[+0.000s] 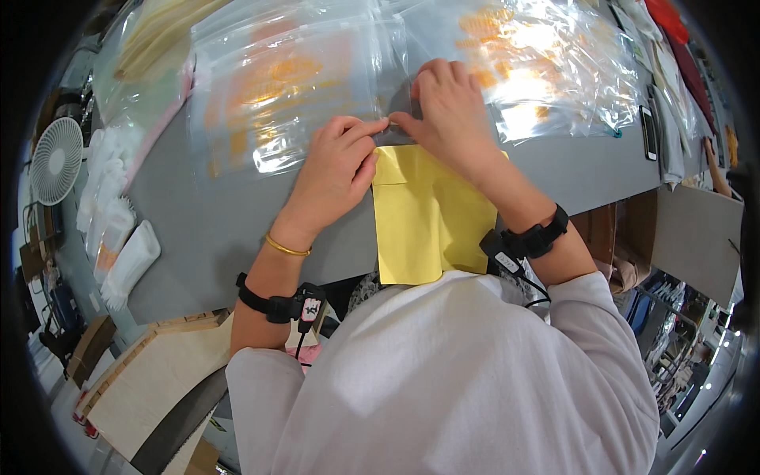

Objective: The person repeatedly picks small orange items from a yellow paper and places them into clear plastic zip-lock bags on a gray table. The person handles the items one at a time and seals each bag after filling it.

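Note:
My left hand [336, 162] has curled fingers, its index finger reaching toward the thumb of my right hand [450, 107]. The two hands meet at the fingertips over the grey table, and anything pinched there is too small to make out. My right hand's other fingers bend down beside the clear plastic bags. Below the hands lies a yellow sheet [427, 226] with a crease across its upper part; my right wrist and forearm cover its upper right corner. The sheet reaches down to the near table edge, against my white shirt.
Clear plastic bags with orange print, a left stack [281, 103] and a right pile [546, 67], cover the far side of the grey table [206, 245]. White bundles [131, 257] sit at the left edge, near a white fan [58, 161]. A phone [649, 133] lies at right.

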### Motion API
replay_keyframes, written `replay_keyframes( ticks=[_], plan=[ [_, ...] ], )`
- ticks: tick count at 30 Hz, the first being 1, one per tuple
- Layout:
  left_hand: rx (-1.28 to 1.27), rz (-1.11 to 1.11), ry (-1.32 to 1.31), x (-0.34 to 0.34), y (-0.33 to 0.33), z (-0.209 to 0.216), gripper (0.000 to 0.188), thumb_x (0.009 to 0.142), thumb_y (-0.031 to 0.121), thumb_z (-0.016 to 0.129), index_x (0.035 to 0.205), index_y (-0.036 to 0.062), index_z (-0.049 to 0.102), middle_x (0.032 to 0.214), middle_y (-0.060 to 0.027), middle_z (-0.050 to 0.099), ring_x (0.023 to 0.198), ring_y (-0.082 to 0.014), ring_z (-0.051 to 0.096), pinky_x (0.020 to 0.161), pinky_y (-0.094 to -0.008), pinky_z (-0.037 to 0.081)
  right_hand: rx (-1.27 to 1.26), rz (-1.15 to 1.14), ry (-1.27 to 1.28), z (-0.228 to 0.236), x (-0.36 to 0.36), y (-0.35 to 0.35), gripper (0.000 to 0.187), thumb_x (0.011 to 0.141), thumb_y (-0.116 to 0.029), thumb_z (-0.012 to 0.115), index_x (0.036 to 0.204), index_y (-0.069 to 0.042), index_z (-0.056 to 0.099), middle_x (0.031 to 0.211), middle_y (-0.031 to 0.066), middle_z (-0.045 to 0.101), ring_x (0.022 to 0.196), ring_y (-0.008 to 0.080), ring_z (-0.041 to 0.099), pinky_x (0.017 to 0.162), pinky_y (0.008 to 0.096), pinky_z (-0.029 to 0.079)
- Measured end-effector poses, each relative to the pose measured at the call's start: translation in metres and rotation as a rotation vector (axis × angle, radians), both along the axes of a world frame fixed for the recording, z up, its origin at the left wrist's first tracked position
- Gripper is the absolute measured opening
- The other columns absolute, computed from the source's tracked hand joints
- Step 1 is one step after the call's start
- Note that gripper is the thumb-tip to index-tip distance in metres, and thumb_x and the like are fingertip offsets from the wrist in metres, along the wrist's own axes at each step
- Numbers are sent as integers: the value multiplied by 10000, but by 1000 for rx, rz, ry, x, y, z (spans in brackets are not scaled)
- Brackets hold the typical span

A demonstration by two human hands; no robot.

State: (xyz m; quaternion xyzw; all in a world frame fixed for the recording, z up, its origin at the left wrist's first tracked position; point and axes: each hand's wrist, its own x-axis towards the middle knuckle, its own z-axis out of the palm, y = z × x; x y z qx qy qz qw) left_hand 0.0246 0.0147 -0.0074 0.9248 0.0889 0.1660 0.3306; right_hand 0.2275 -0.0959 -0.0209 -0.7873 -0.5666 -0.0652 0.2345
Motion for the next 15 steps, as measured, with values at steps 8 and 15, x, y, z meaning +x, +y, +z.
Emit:
replay_keyframes(
  ticks=[8, 15],
  plan=[
    [-300, 133, -98, -8, -2, 5, 76, 999, 44, 638, 950, -13, 626, 1237, -61, 719, 1025, -198, 624, 850, -330, 530, -19, -42, 492, 21, -1, 45, 307, 952, -299, 792, 1091, -47, 683, 902, 83, 718, 835, 280, 664, 746, 420, 521],
    [-744, 323, -168, -37, -14, 7, 138, 1108, 89, 545, 1058, -1, 638, 970, 37, 581, 797, -22, 471, 692, -221, 415, 258, 10, 374, 45, 107, 38, 268, 1046, -294, 701, 1064, -27, 722, 768, 63, 712, 687, 176, 660, 665, 344, 517]
  ],
)
